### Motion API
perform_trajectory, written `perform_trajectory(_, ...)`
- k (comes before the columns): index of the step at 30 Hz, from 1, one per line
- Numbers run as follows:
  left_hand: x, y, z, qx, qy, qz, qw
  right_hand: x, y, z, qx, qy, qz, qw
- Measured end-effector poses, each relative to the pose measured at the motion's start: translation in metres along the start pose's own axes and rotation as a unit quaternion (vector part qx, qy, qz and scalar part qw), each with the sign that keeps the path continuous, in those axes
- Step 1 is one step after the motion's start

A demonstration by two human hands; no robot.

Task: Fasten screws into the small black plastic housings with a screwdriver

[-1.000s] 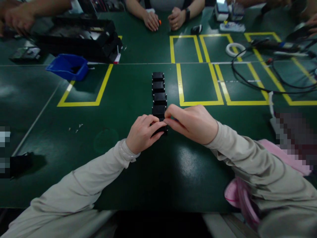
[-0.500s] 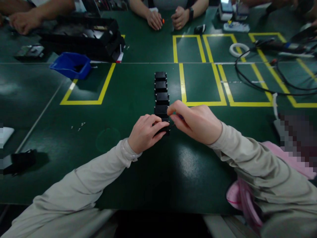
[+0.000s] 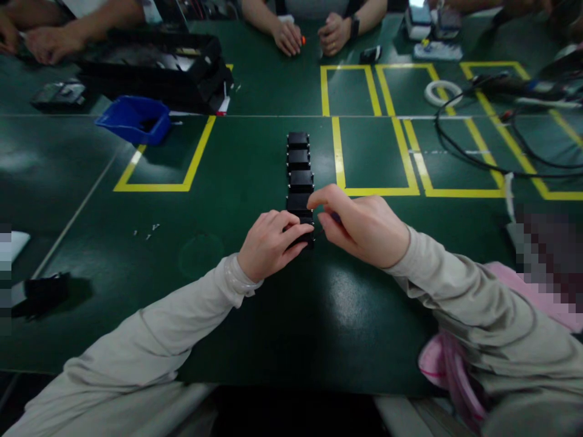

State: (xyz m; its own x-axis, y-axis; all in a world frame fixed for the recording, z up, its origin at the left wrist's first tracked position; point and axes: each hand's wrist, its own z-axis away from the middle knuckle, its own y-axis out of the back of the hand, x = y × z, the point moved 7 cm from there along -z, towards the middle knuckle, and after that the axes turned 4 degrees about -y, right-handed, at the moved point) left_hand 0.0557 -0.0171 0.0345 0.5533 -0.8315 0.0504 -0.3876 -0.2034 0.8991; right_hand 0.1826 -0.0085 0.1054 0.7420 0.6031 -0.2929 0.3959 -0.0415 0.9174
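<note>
Several black blocks with small shiny screws at their sides stand in a column [image 3: 300,179] on the green table [image 3: 273,340]. My left hand [image 3: 272,243] grips the nearest black block, which its fingers partly cover. Just right of the column is my right hand [image 3: 362,224], its index finger bent over the right edge of the second-nearest block. Thumb and index finger are slightly apart, and whether anything small sits between them is too dark to tell. A few small screws [image 3: 148,237] lie on the table to the left.
A blue bin [image 3: 134,119] and a long black case [image 3: 150,73] are at the back left. Another person's hands [image 3: 334,33] rest at the far side. Black cable [image 3: 473,159] and a white tape ring [image 3: 443,93] lie right. A black device [image 3: 48,294] sits left.
The whole view has shifted slightly. My right thumb has moved a little away from the index fingertip; my left hand keeps its hold on the nearest block.
</note>
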Motion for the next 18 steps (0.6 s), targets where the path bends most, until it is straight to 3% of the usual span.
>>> perform_trajectory(11, 0.0004, 0.0017, -0.0003, -0.005, -0.002, 0.003, 1.000, 0.0044, -0.0001, 0.0014, 0.031, -0.001, -0.029, 0.999)
perform_trajectory(18, -0.0006, -0.0002, 0.0003, -0.004, -0.004, 0.000, 1.000, 0.0025, 0.0012, 0.0026, 0.050, 0.040, -0.055, 0.996)
